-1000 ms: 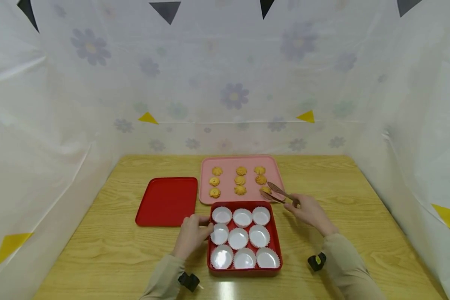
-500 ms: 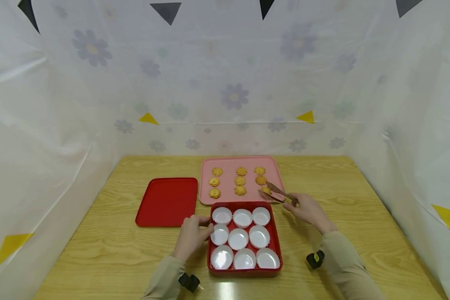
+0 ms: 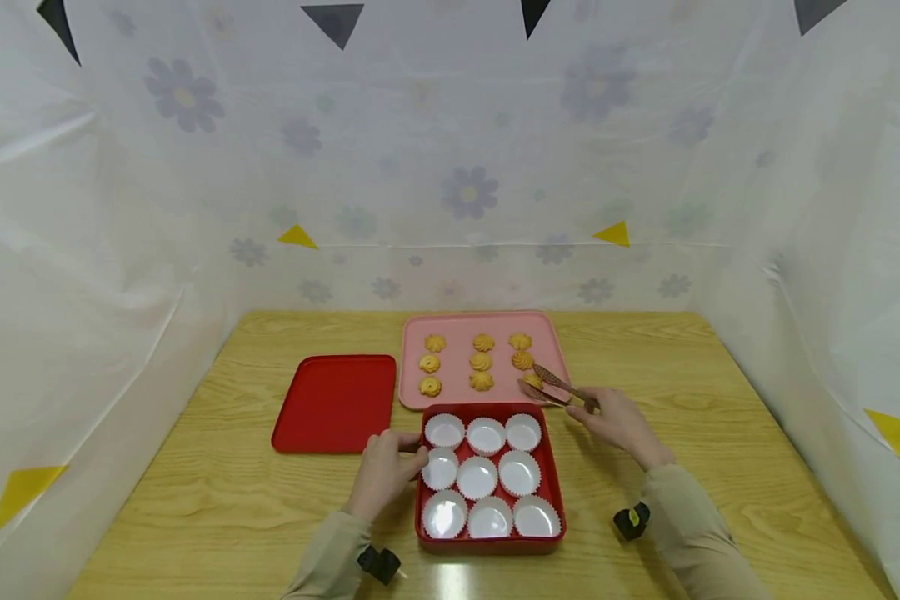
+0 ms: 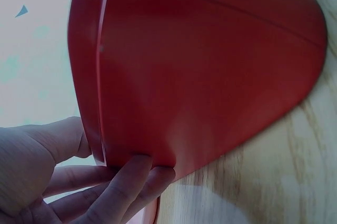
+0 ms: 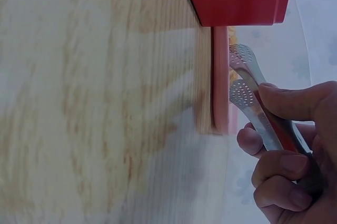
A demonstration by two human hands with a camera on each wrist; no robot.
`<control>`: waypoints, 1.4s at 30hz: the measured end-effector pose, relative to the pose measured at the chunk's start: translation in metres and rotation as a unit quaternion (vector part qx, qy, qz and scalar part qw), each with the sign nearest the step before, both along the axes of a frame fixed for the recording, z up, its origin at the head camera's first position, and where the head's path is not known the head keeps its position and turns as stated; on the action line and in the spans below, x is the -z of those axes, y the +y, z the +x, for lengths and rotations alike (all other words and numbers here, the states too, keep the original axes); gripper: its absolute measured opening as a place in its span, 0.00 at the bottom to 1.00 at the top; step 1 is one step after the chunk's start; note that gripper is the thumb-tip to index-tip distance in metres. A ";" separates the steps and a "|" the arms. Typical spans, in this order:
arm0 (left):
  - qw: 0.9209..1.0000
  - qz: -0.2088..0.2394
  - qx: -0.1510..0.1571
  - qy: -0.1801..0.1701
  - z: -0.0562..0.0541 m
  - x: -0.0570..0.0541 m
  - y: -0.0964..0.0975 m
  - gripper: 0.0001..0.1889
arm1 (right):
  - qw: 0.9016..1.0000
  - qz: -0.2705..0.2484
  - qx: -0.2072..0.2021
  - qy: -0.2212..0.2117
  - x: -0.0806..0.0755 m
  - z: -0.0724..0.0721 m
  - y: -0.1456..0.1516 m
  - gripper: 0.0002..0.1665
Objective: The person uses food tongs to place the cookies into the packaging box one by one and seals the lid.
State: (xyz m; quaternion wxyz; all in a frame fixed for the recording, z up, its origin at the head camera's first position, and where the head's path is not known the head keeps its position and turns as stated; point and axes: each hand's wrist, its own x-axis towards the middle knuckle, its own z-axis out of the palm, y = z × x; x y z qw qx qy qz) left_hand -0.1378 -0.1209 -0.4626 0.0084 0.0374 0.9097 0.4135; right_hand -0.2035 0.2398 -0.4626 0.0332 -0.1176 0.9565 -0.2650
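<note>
Cookie point(image 3: 532, 380) ahead-left of the right hand point(image 3: 621, 425), between the tongs point(image 3: 549, 376) in its grip

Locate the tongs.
In the head view, the tongs are right of centre, in the right grip, tips at the near-right cookie on the tray.

The tongs point(image 3: 553, 381) partly hide one cookie point(image 3: 532, 380), and the left wrist view crops the red box point(image 4: 200, 77).

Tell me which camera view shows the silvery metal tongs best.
The right wrist view: the tongs appear largest there, the holes in both tips plain, though the right hand covers part of them. The head view shows them small, tips over the pink rectangular tray; the left wrist view misses them.
</note>
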 end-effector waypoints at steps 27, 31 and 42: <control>1.000 0.011 0.012 0.015 0.000 0.000 -0.001 0.14 | 0.993 -0.092 0.015 0.067 -0.003 0.012 -0.012 0.24; 1.000 0.011 0.010 0.010 0.000 0.001 -0.001 0.14 | 0.991 -0.117 0.007 0.063 -0.008 0.015 -0.018 0.25; 1.000 0.014 0.012 0.004 -0.001 0.001 -0.001 0.13 | 0.981 -0.082 -0.135 0.111 -0.022 0.020 -0.041 0.03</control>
